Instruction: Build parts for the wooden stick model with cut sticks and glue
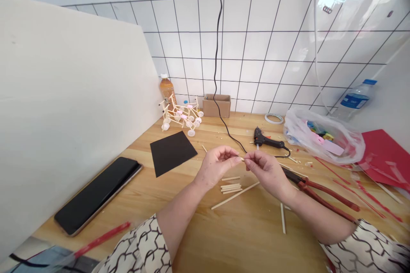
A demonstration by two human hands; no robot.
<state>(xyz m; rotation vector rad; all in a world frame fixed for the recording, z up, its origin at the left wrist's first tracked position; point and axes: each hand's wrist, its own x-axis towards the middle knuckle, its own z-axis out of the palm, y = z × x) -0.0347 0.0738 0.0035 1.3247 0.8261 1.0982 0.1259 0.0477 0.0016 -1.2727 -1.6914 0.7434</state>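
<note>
My left hand point(221, 163) and my right hand point(264, 168) meet over the middle of the wooden table, fingertips nearly touching. Between them they pinch a small pale wooden stick piece point(242, 159), mostly covered by the fingers. Just below lie several short wooden sticks point(231, 187) in a row and one longer stick point(235, 195) set diagonally. Pliers with red handles point(326, 196) lie partly under my right forearm. Beyond my right hand is a black glue gun point(267, 140).
Around are a black square sheet point(173, 152), a phone point(98, 196), stick models with wheels point(182, 115), a drink bottle point(167, 87), a cardboard box point(217, 106), a tape roll point(273, 118), a plastic bag point(323, 136), red sheets point(384, 153) and a water bottle point(357, 99). A black cable point(218, 42) hangs down.
</note>
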